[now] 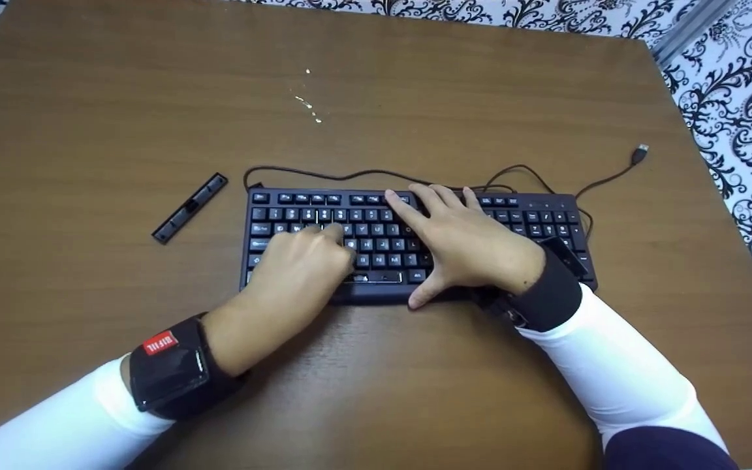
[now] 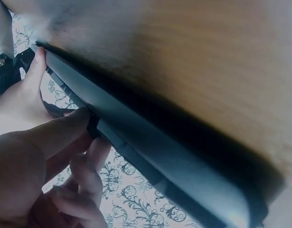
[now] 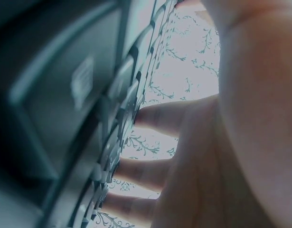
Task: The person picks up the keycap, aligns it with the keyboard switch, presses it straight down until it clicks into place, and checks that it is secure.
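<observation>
The black keyboard (image 1: 415,245) lies flat mid-table (image 1: 89,130), cable trailing behind; the right hand (image 1: 474,245) presses on it, fingers spread and straight, seemingly steadying it; the left hand (image 1: 301,261), loosely curled, touches a key, gripping nothing visible.

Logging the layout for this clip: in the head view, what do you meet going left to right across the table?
Black strip → left hand on the keyboard → right hand, also on the keys → USB plug at the cable's end.
</observation>
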Demonstrator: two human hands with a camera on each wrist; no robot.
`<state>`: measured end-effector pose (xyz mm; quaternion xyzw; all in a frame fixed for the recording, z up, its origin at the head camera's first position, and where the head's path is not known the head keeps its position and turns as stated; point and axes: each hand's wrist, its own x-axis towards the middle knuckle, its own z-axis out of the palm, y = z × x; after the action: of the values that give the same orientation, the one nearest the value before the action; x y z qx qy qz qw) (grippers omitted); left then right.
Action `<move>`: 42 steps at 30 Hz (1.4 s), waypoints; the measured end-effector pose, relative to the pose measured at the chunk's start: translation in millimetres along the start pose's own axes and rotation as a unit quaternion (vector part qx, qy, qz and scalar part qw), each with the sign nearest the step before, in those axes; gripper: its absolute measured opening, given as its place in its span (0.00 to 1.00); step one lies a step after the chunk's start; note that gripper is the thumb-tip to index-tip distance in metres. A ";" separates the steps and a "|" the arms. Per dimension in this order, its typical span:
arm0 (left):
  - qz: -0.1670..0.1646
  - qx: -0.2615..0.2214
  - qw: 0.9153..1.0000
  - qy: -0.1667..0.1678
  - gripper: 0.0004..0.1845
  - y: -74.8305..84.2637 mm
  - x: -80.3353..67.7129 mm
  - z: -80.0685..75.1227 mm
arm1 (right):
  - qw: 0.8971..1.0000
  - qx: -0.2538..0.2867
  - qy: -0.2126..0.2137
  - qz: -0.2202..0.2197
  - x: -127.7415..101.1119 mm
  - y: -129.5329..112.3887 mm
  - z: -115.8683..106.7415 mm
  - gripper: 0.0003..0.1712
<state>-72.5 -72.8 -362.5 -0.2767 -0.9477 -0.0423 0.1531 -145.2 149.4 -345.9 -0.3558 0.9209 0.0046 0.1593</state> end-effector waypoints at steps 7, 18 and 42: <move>0.000 -0.056 0.998 -0.001 0.13 -0.9 1.8 0.1 | 1.000 0.002 0.001 0.000 0.2 0.0 -0.2 0.84; -0.003 -0.027 1.000 0.007 0.10 -2.0 0.8 -0.6 | 1.000 0.000 -0.003 -0.001 0.4 -1.4 -1.2 0.84; -0.059 -0.165 0.978 -0.111 0.06 -14.8 14.8 -4.9 | 1.000 -0.002 -0.002 0.002 0.5 -0.4 0.6 0.84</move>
<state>-91.0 -78.5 -353.1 -0.2449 -0.9535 -0.1759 -0.0038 -145.1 148.9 -346.6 -0.3543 0.9213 0.0074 0.1602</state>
